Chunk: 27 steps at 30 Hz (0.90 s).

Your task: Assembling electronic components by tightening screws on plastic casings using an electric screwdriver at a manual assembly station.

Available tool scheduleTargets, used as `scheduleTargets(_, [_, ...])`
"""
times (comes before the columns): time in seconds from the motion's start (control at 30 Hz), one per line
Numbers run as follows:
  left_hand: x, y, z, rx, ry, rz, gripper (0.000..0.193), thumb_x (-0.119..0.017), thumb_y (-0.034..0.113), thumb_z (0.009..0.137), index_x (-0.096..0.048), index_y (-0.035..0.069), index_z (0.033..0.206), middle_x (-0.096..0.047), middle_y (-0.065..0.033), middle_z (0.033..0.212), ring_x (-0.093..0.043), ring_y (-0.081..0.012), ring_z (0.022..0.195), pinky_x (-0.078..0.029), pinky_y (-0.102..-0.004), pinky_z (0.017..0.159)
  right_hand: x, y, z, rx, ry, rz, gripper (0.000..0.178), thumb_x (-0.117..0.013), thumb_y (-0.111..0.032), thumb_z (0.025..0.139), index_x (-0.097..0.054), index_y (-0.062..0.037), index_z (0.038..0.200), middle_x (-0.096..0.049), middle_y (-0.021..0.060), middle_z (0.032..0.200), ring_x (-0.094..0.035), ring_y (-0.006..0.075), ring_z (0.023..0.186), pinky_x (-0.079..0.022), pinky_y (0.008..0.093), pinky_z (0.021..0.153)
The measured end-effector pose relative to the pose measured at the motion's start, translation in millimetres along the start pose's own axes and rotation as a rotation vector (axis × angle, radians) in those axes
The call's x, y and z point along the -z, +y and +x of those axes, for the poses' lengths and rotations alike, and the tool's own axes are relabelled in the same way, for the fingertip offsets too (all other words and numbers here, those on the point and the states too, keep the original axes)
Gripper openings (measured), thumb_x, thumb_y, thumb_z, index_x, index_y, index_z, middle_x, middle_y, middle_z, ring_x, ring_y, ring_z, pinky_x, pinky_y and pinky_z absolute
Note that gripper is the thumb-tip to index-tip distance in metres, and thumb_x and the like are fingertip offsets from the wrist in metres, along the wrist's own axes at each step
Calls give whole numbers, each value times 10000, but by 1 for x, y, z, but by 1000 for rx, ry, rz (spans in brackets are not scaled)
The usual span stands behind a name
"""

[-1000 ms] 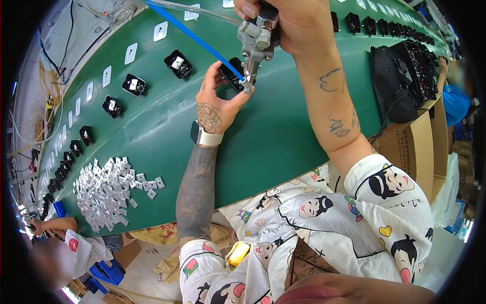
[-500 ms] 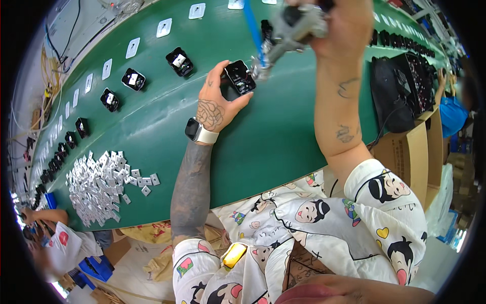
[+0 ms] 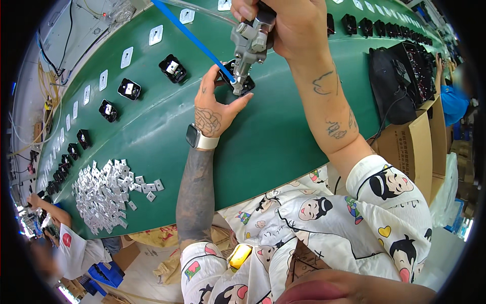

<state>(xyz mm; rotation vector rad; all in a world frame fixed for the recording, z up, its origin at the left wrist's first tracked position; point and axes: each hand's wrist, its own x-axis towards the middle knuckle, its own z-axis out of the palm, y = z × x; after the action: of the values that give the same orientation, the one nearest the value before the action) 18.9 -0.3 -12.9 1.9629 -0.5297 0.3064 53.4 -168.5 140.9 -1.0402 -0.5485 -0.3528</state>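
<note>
My left hand (image 3: 213, 104) holds a small open black plastic housing (image 3: 247, 85) by its edges on the green table. The thumb is on the near side and the fingers are on the far left side. My right hand (image 3: 296, 25) grips a grey metal hand-held dispensing gun (image 3: 248, 50) with a blue hose (image 3: 190, 36) fixed near its tip. The gun points down, its nozzle at the housing's inside and hiding part of it. Whether the nozzle touches the bottom cannot be seen.
Black housings with white blocks inside (image 3: 172, 68) form a curved row on the green table (image 3: 172, 131). White plates (image 3: 156, 35) line its far side. A pile of small metal pieces (image 3: 104, 195) lies left. A black bag (image 3: 387, 83) and cardboard box (image 3: 405, 147) stand right; co-workers are at both sides.
My right hand has brought the dispensing gun left and down, from beside the housing to over its inside. My left hand keeps its hold on the housing. The whole view has shifted slightly.
</note>
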Motion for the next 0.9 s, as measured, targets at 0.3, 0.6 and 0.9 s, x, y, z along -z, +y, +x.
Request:
scheduleTargets(0.3, [0,-6,0,-53,13,11,892,-959,236,690,-505,-13,1416,-670,-168,1273,-669,-254,1131,-532,-369,971,-9,-7,-4,-62,32,9,335,-718,-17,912,-588,3,1219,-645,29,775,-572,74,594,-420,226,524])
scheduleTargets(0.6, [1,-10,-3,-66,18,43,873,-949,223,659,-536,36,1404,-665,-168,1259,-707,-281,1055,-571,-394,919,-8,6,-4,-67,9,-6,227,-738,-27,909,-608,-28,1095,-632,9,753,-567,64,590,-418,229,517])
scheduleTargets(0.9, [10,-6,5,-29,-10,160,792,-921,200,668,-555,30,1349,-673,-169,1216,-683,-311,1086,-549,-412,950,-12,-2,1,-23,5,16,254,-753,-63,907,-608,-16,1110,-619,-9,749,-553,53,577,-417,221,501])
